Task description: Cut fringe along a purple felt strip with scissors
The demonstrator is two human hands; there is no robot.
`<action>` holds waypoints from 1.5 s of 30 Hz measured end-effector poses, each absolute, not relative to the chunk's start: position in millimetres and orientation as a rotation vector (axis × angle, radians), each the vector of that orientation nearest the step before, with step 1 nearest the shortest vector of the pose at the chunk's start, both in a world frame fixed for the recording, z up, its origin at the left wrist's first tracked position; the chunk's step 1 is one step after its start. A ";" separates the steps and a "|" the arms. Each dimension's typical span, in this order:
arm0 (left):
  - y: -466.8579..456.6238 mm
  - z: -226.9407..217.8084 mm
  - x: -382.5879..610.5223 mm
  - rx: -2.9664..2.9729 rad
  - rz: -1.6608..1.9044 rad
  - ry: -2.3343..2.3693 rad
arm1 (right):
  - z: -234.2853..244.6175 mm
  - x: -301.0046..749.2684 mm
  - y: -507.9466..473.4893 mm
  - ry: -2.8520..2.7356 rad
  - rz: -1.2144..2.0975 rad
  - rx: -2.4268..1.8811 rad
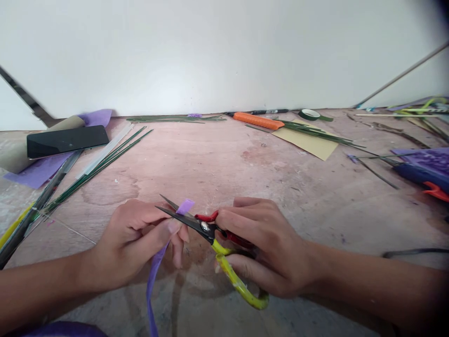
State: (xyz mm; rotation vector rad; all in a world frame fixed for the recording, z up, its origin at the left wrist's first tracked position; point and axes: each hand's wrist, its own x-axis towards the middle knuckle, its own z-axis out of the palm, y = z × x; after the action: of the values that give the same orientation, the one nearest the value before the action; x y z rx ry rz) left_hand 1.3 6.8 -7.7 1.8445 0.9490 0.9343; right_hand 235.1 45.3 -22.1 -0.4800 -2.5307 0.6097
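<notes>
My right hand (266,248) grips a pair of scissors (205,227) with dark blades and red and yellow handles. The blades point left and stand slightly apart. Between them sits the end of a narrow purple paper strip (156,276), its tip poking up past the blades. My left hand (140,238) pinches this strip between thumb and fingers, just below the blades. The rest of the strip hangs down towards the bottom edge of the view.
A black phone (68,142) lies on a roll and purple paper at left. Green wires (105,164) lie beside it. Along the back are an orange cutter (258,120), a green tape roll (310,114) and a yellow card (308,142). A blue-handled tool (421,178) lies at right.
</notes>
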 end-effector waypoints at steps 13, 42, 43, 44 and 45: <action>4.5 -10.5 -1.8 1.629 0.872 0.910 | -23.9 235.5 45.9 -2.527 0.604 -0.483; 8.0 -6.2 -0.8 1.852 0.936 0.924 | -23.8 234.4 43.9 -2.530 0.562 -0.554; 8.1 -6.1 -0.7 1.851 0.936 0.924 | -24.0 234.3 43.9 -2.531 0.561 -0.553; 8.1 -6.0 -0.6 1.850 0.934 0.924 | -24.2 234.1 44.0 -2.532 0.557 -0.551; 8.2 -6.0 -0.5 1.850 0.931 0.925 | -24.2 233.8 44.2 -2.532 0.553 -0.550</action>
State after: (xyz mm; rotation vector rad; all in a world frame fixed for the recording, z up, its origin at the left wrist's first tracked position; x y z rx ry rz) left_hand -0.5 8.2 -6.0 1.8503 0.9251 0.9313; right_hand 233.8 44.2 -24.2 -0.5496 -2.5318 0.5533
